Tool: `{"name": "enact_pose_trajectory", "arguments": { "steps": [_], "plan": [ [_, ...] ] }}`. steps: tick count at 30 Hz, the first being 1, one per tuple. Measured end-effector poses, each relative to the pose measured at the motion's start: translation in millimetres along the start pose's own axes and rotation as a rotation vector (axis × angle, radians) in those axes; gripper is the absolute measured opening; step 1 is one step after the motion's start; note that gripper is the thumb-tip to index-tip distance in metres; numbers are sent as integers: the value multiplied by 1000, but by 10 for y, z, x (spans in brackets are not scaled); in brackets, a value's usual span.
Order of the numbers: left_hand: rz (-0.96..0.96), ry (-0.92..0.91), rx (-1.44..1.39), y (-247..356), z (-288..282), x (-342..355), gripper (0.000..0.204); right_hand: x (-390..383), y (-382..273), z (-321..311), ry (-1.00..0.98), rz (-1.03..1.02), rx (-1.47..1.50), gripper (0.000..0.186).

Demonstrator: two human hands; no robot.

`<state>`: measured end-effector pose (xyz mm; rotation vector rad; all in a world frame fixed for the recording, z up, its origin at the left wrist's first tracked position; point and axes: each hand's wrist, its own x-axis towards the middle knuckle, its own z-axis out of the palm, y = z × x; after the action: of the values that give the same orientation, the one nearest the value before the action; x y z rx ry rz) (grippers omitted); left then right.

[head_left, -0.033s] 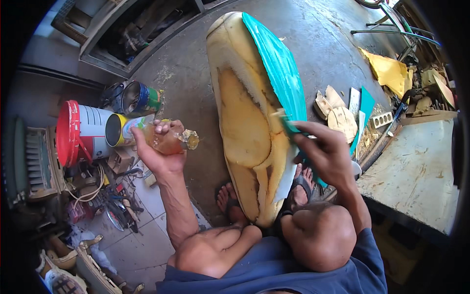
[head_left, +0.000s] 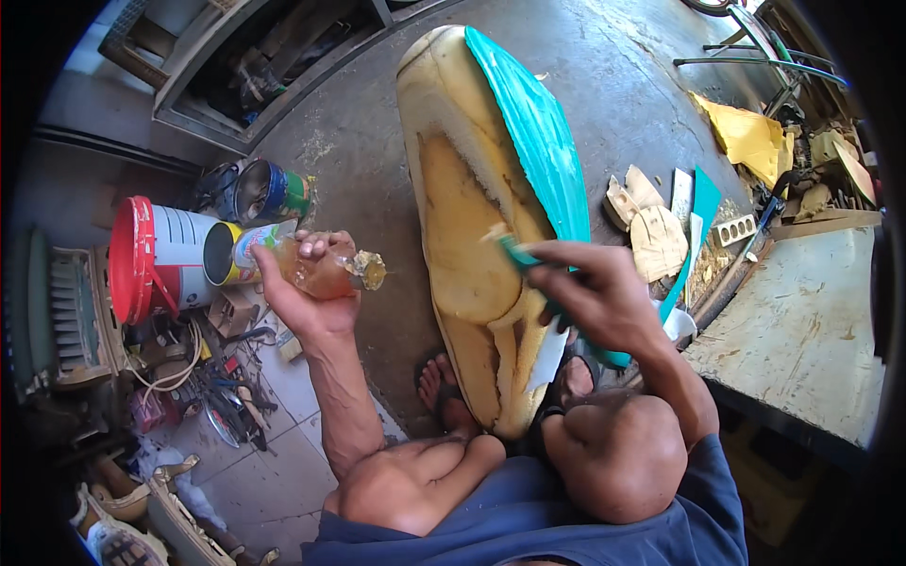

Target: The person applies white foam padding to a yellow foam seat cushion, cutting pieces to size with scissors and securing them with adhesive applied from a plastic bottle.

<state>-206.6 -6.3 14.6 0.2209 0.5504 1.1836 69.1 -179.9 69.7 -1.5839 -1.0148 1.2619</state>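
Observation:
My left hand [head_left: 319, 286] is wrapped round a clear bottle [head_left: 316, 271] of amber liquid, tipped on its side, with crusted residue at its mouth. A long yellowish foam seat pad [head_left: 477, 269] lies between my feet, a hollow in its middle. Shiny teal sheeting [head_left: 538, 127] covers its far right side; a white flap [head_left: 547, 357] shows at its lower right edge. My right hand [head_left: 599, 288] pinches a narrow teal strip [head_left: 514, 253] with a pale tip, over the pad's middle. The fingers partly hide the strip, and its tip's exact kind is unclear.
At left stand a red-rimmed bucket [head_left: 142, 259], a yellow can [head_left: 222, 253] and a dark blue can [head_left: 260, 189]. Tools [head_left: 231, 406] and cords litter the tiles below. Foam offcuts [head_left: 658, 241], teal scraps [head_left: 706, 196] and a worn board [head_left: 793, 330] lie on the right.
My right hand has moved left and slightly down, carrying the strip's tip from beside the teal sheeting to over the bare foam. My left hand and the bottle look almost unmoved.

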Motion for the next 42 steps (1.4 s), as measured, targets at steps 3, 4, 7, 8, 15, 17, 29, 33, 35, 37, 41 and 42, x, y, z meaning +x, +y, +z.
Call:
{"name": "enact_pose_trajectory", "arguments": {
  "steps": [3,4,7,8,15,17,29,33,35,37,41,42],
  "plan": [
    [94,-23,7,-53,221,-94,58,420,-47,394,-265,165,80,32],
    [96,-31,-2,-151,270,-97,58,502,-56,453,-291,227,137,33],
    [330,-25,196,-317,332,-173,54,565,-195,599,-311,297,213,35],
    [331,-26,194,-314,299,-161,54,553,-216,596,-311,296,211,35],
    [428,254,318,-187,-296,43,46,1002,-206,-323,331,-664,-364,27],
    [268,261,188,-93,-505,113,48,1483,-97,-886,525,-668,-733,25],
    [193,770,-20,323,-1978,441,72,264,1134,-888,378,-606,-826,31],
    [229,705,75,308,-2521,496,75,-291,1305,-723,486,-344,-777,31],
    [214,803,185,587,-2842,523,76,-196,1117,-626,611,-411,-645,30],
    [184,856,271,733,-3235,487,77,-85,916,-582,482,-478,-745,32],
    [139,923,399,259,-3341,306,76,-309,911,-646,190,-445,-751,39],
    [218,950,491,163,-3277,196,75,-378,949,-606,209,-428,-769,40]
  ]
}}
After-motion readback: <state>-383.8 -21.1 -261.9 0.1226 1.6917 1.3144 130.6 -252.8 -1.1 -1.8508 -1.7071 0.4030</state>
